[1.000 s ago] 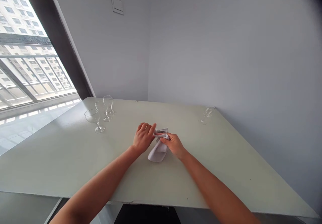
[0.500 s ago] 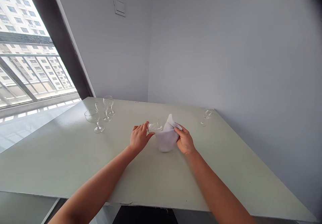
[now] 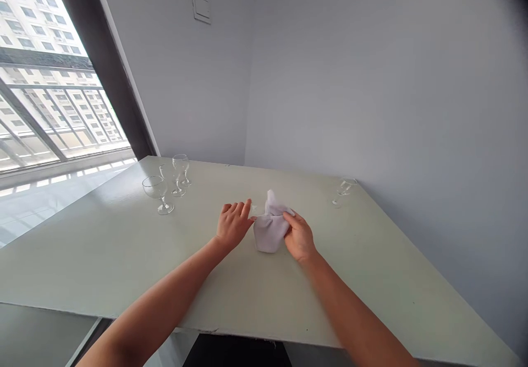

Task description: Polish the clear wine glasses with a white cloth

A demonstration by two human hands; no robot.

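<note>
Nearest in view, two bare forearms reach in from the near edge of a pale green table (image 3: 103,257) and meet around its middle. The left hand (image 3: 234,225) sits low and fairly open, fingers fanned, its index tip at a clear piece of glass (image 3: 253,209) poking out of the left side of a white cloth (image 3: 270,232). The right hand (image 3: 300,237) is narrower, its fingers curled over the cloth's right side and pressing it inward. The bundle rests on the tabletop with a loose corner peaked upward. The glass seems to be a goblet tucked in the folds, though most of it is hidden. Handling like this probably goes best with soft, even pressure through the cloth, since thin glass wants support from both sides rather than a squeeze at one point. Farther left stand a wide goblet (image 3: 157,191) and, just behind it, two stemmed glasses (image 3: 180,171) close together. A small stemmed glass (image 3: 343,191) sits near the far right corner. Beyond are a grey wall with a switch plate (image 3: 201,5) and, at left, a balcony railing (image 3: 37,108) before an apartment block (image 3: 41,26).
</note>
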